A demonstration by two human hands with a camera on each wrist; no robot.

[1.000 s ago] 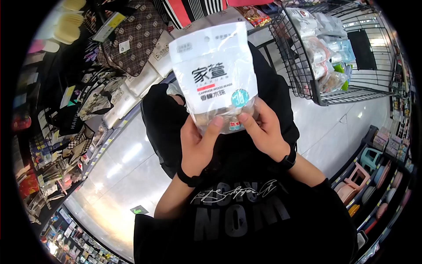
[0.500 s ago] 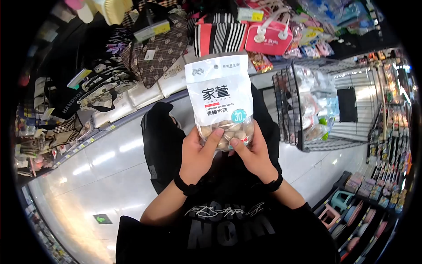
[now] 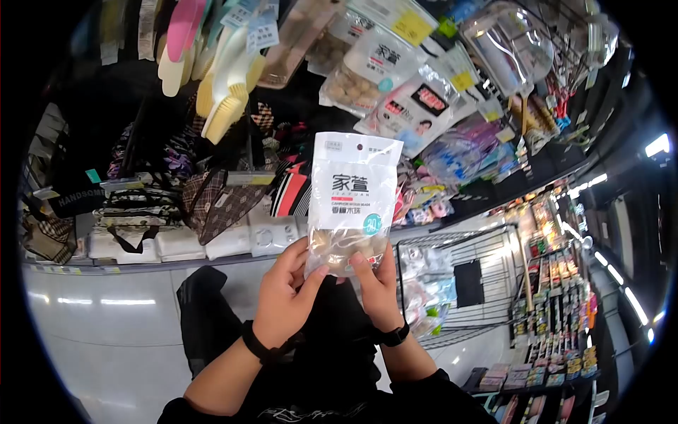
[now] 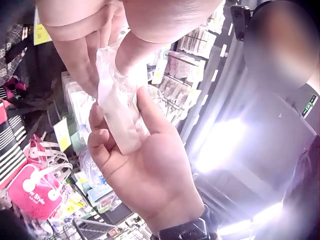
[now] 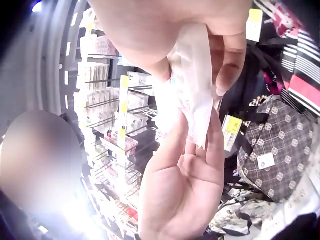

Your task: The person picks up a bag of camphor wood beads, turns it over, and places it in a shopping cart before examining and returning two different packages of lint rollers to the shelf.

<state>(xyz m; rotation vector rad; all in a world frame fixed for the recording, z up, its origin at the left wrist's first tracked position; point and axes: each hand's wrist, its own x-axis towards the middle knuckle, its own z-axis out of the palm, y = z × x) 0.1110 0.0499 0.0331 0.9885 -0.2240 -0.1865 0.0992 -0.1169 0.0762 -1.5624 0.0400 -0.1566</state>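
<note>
A white and clear bag of camphor wood beads [image 3: 357, 169] is held upright in front of the person, its printed face toward the head camera. Round wooden beads show through the clear lower part. My left hand [image 3: 286, 297] grips the lower left corner, thumb in front and fingers behind. On the lower right edge, my right hand [image 3: 378, 293] pinches the bag the same way. From the left wrist view, the bag [image 4: 117, 105] appears edge-on between both hands. The right wrist view also shows the bag [image 5: 192, 80] from its side, with the fingertips partly hidden behind it.
Similar bead bags [image 3: 371, 71] hang on the rack ahead, beside brushes [image 3: 229, 85] at upper left. Folded handbags [image 3: 226, 205] fill the shelf below. A wire shopping cart [image 3: 473, 283] with packaged goods stands at right, before more shelving [image 3: 558, 304].
The head view has tilted up and turned, bringing the hanging bead bags and brushes into sight. Both hands keep hold of the bag, which now sits lower and slightly farther away than at first.
</note>
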